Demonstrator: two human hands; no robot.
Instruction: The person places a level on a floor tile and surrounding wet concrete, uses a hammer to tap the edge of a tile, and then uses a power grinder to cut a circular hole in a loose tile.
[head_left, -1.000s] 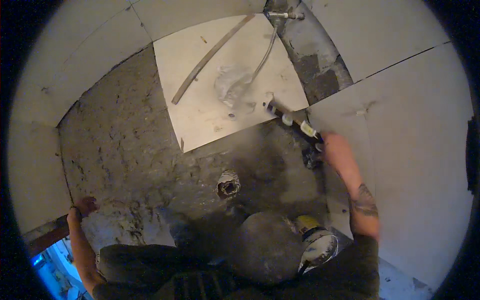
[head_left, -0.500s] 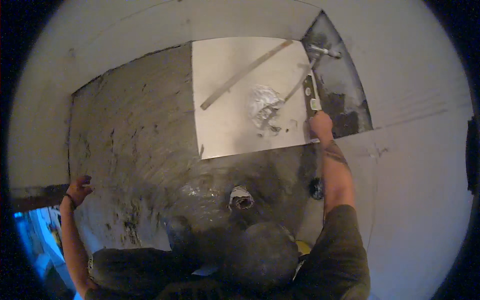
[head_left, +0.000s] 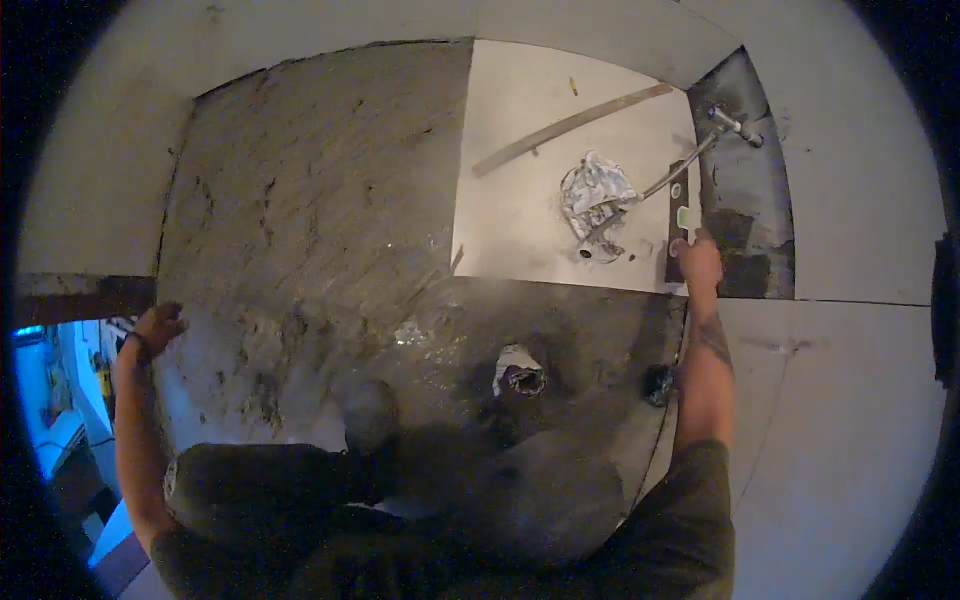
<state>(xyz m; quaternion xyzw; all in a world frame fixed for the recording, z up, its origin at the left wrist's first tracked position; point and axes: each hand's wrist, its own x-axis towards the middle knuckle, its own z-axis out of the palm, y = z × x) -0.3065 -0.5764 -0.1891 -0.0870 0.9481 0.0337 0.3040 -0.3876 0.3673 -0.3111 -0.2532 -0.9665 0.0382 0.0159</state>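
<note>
My right hand (head_left: pixel 702 265) is closed on the lower end of a dark spirit level (head_left: pixel 678 205) with a pale green vial. The level lies along the right edge of a large white tile (head_left: pixel 510 225), beside a grey recessed strip. Far to the left, my left hand (head_left: pixel 160 326) has its fingers apart and bent, near the wall corner by the doorway. It holds nothing that I can see. On the tile are a long wooden strip (head_left: pixel 570 131), a crumpled silvery wrapping (head_left: pixel 597 187) with a dark hole below it, and a small yellowish stub (head_left: pixel 574 87).
Wet grey mortar (head_left: pixel 320 170) covers the surface left of and below the tile. A pipe opening (head_left: pixel 524 380) with torn white wrapping sticks out of it. A metal pipe fitting (head_left: pixel 735 124) stands in the right recess. A blue-lit doorway (head_left: pixel 65 390) opens at lower left.
The view has tilted, so the tile and mortar sit higher and further right. My right hand stays on the level's lower end, and my left hand stays by the doorway corner.
</note>
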